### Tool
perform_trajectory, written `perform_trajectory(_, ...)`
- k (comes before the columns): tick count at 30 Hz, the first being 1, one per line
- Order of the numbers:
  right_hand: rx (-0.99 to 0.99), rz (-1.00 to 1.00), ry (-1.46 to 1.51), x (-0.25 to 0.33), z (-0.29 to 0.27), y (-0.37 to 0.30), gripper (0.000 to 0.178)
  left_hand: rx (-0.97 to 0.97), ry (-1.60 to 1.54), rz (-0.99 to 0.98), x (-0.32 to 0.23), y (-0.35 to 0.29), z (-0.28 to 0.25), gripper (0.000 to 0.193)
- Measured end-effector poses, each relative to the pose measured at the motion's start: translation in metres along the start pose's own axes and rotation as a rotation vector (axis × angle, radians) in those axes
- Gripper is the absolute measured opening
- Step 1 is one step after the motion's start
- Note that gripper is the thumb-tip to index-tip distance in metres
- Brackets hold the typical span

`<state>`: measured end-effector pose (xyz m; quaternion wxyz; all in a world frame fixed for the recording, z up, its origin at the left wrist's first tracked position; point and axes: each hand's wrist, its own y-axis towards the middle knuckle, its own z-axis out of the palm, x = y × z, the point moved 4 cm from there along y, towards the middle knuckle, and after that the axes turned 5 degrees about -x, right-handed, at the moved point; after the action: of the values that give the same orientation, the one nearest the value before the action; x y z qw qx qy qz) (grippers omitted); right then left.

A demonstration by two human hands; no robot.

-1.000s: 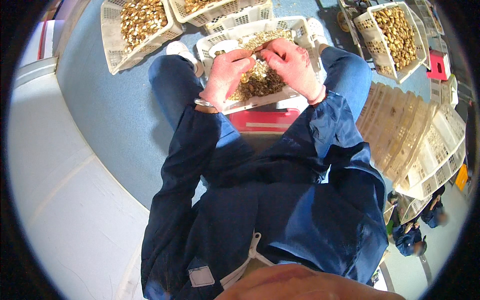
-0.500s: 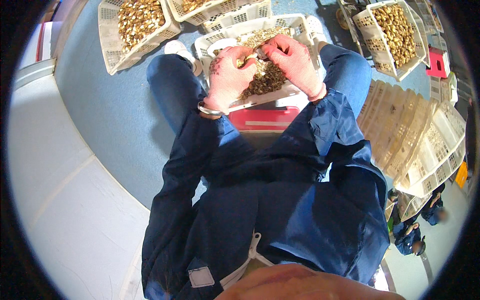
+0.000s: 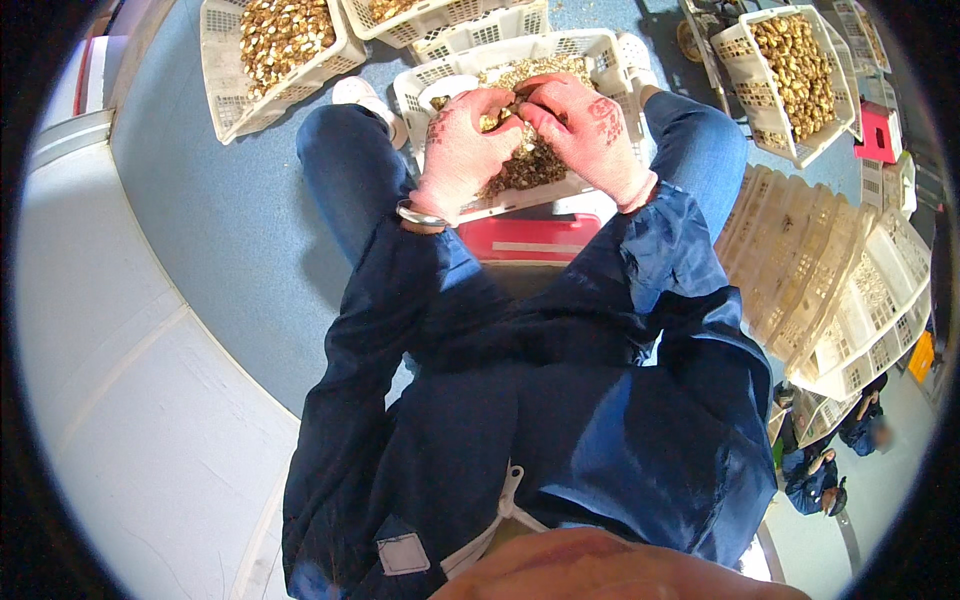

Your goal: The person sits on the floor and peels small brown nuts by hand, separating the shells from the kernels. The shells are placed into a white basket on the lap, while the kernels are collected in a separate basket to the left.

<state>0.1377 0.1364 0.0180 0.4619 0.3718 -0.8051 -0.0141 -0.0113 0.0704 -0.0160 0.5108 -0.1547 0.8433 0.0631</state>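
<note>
Both my hands wear pink knit gloves and meet above a white plastic basket (image 3: 612, 62) between my knees. My left hand (image 3: 462, 150) is closed around a yellowish-brown mushroom (image 3: 490, 121), only partly visible between thumb and fingers. My right hand (image 3: 588, 135) is closed too, its fingertips pressed close to the left ones; what they grip is hidden. Below the hands lies a heap of dark brown bits (image 3: 527, 170) in the basket. Paler pieces (image 3: 535, 70) fill its far part. A white round container (image 3: 450, 90) sits at its left side, partly behind my left hand.
A red box (image 3: 530, 238) stands between my legs, below the basket. Baskets of brown mushrooms (image 3: 287, 42) (image 3: 793, 75) stand at the far left and far right. Stacked empty crates (image 3: 800, 255) lean at my right. Other people (image 3: 815, 480) work at the lower right.
My right hand has turned so its back shows more, and its fingers have moved in closer to the left hand. The left hand has shifted only slightly.
</note>
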Motion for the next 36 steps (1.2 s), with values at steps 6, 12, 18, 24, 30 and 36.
perform_trajectory(6,0.051,0.125,0.000,0.001,-0.008,0.004,0.017,0.174,-0.749,-0.438,-0.010,-0.006,0.000,0.039)
perform_trajectory(12,0.097,0.213,0.029,-0.001,-0.011,0.001,0.020,0.265,-0.867,-0.514,-0.003,-0.006,-0.001,0.038)
perform_trajectory(18,0.081,0.003,-0.104,-0.005,-0.011,-0.011,0.019,0.311,-0.775,-0.473,-0.017,-0.008,-0.004,0.037)
perform_trajectory(24,0.090,-0.055,-0.361,-0.002,-0.013,-0.008,0.020,0.279,-0.673,-0.425,-0.001,-0.005,0.003,0.041)
perform_trajectory(30,0.058,-0.054,-0.387,-0.003,-0.014,-0.006,0.023,0.273,-0.593,-0.406,0.004,-0.007,0.000,0.044)
perform_trajectory(36,0.145,-0.105,-0.382,0.000,-0.008,-0.010,0.025,0.246,-0.502,-0.380,-0.001,-0.009,0.000,0.045)
